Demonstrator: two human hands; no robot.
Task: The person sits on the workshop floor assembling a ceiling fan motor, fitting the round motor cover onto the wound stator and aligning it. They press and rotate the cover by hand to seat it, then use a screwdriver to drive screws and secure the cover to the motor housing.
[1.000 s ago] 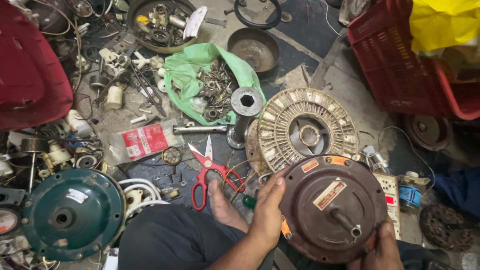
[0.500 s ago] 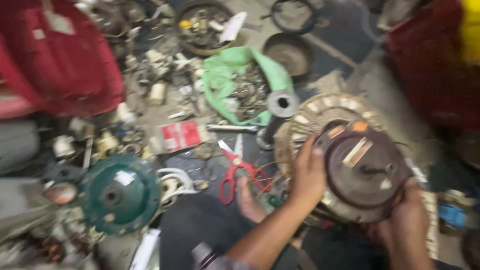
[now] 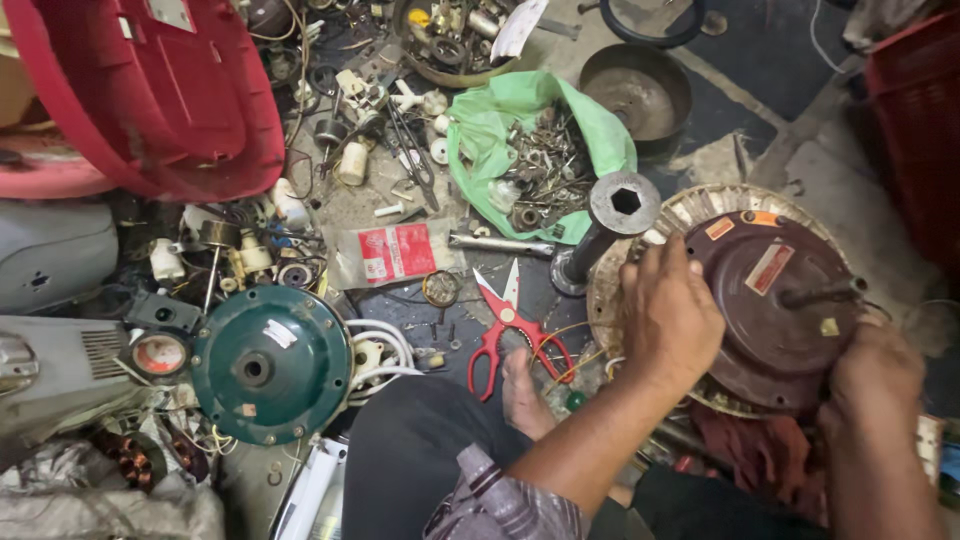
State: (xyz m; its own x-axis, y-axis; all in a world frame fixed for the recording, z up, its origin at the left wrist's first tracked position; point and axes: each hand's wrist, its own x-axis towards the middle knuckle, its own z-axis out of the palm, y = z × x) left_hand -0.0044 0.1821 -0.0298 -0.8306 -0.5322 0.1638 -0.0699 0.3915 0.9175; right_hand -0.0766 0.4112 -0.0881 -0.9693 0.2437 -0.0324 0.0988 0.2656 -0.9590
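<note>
A round brown motor cover with a stub shaft sticking out rests on a pale wound stator ring at the right. My left hand grips the cover's left rim. Its lower right edge is held by my right hand. Red-handled scissors lie open on the dark floor just left of my left hand. A socket spanner stands next to the ring. My bare foot rests below the scissors.
A green motor cover lies at the left with white cable beside it. A green bag of screws and nuts, a metal bowl, a red plastic tub, a red packet and several small parts crowd the floor.
Both hands have lifted the brown cover up and away from my body onto the stator ring. My view has swung to the left and down, and the red crate is now at the edge.
</note>
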